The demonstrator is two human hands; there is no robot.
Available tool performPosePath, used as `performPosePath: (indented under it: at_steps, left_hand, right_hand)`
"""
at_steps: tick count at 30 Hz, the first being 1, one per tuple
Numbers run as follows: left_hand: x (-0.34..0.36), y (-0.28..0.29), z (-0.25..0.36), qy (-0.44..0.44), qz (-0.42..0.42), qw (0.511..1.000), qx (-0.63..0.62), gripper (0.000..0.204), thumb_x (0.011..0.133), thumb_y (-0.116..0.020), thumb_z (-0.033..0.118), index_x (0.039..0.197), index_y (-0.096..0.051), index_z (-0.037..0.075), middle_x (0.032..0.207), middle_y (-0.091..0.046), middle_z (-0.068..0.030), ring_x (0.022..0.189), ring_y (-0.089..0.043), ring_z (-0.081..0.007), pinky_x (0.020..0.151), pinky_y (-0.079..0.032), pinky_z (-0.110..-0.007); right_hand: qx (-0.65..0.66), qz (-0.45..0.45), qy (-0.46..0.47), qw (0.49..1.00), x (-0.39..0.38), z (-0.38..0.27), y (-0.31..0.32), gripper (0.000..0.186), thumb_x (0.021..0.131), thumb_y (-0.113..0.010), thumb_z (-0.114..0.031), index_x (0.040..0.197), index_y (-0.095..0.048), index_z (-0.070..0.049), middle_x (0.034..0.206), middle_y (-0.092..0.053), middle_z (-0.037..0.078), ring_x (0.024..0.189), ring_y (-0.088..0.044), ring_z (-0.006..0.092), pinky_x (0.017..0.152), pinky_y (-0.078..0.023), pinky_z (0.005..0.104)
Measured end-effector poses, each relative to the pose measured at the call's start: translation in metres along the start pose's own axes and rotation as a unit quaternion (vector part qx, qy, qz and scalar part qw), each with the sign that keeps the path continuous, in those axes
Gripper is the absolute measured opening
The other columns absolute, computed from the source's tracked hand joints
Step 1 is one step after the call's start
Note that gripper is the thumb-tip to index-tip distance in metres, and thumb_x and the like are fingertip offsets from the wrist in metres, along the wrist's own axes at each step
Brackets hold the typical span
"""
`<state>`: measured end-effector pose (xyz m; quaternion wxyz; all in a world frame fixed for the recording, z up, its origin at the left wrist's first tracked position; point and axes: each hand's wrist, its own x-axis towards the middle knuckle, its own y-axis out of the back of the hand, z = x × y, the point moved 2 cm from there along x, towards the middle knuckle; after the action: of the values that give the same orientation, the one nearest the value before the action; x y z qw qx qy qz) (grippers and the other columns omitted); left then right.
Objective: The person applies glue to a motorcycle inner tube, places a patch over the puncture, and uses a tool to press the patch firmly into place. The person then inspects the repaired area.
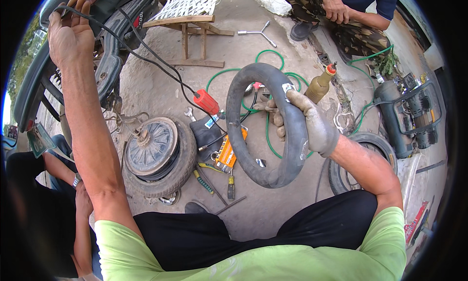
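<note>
My bare left hand (71, 37) is raised at the upper left beside a scooter's body (109, 66), loosely holding a black cable (105, 30) across its fingers. That cable runs down to a red plastic block (205, 101). My gloved right hand (314, 127) grips a black rubber inner tube (236, 134) upright by its right side, thumb over a small white patch, fingers behind. Below, a hub wheel with tyre (176, 171) lies on the ground, near an orange tool box (226, 151) and yellow-handled tools (231, 186).
A wooden folding stool (204, 30), a cross wrench (261, 34), a green hose (217, 73) and a yellow bottle (319, 86) lie or stand ahead. A compressor (404, 120) and another tyre (341, 178) are at right. One person (334, 8) is at upper right, another (83, 198) at lower left.
</note>
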<state>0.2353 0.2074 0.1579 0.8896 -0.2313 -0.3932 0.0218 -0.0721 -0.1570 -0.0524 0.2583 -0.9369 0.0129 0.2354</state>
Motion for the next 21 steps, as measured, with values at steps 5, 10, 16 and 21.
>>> performPosePath:
  at_steps: [5,10,16,21]
  left_hand:
    - [-0.02,-0.005,-0.018,0.024,0.001,0.999,0.03,0.034,0.117,-0.042,0.024,0.131,-0.053,-0.005,0.122,-0.069,-0.03,0.112,-0.073,-0.0412,0.096,-0.066,-0.049]
    - [-0.054,-0.012,-0.04,0.069,-0.013,0.994,0.084,0.03,0.115,-0.05,0.022,0.126,-0.058,-0.005,0.119,-0.071,-0.0262,0.108,-0.074,-0.0373,0.092,-0.065,-0.045]
    - [-0.057,0.013,-0.063,0.106,-0.002,0.987,0.119,0.028,0.112,-0.057,0.023,0.126,-0.063,-0.001,0.114,-0.074,-0.0215,0.102,-0.077,-0.0307,0.083,-0.066,-0.039]
    - [-0.072,0.026,-0.094,0.185,0.012,0.971,0.151,0.027,0.11,-0.064,0.026,0.123,-0.066,0.003,0.107,-0.074,-0.0125,0.092,-0.076,-0.0225,0.076,-0.065,-0.033]
  right_hand:
    - [-0.007,-0.023,-0.002,1.0,-0.001,0.001,0.006,0.055,0.11,-0.05,-0.053,0.131,-0.062,-0.004,0.091,-0.066,0.007,0.076,-0.067,0.0175,0.073,-0.059,0.0331]
    - [-0.035,-0.037,-0.01,0.999,-0.003,0.006,0.001,0.06,0.109,-0.05,-0.058,0.134,-0.061,-0.004,0.092,-0.069,0.008,0.074,-0.07,0.0174,0.071,-0.06,0.0335]
    - [-0.04,-0.035,-0.007,0.999,-0.007,0.009,-0.014,0.065,0.108,-0.049,-0.059,0.136,-0.061,-0.001,0.089,-0.066,0.005,0.072,-0.065,0.014,0.068,-0.058,0.0305]
    - [-0.037,-0.082,0.008,0.996,-0.005,0.011,-0.005,0.059,0.106,-0.059,-0.054,0.136,-0.06,-0.003,0.091,-0.069,0.008,0.077,-0.07,0.0175,0.073,-0.061,0.0326]
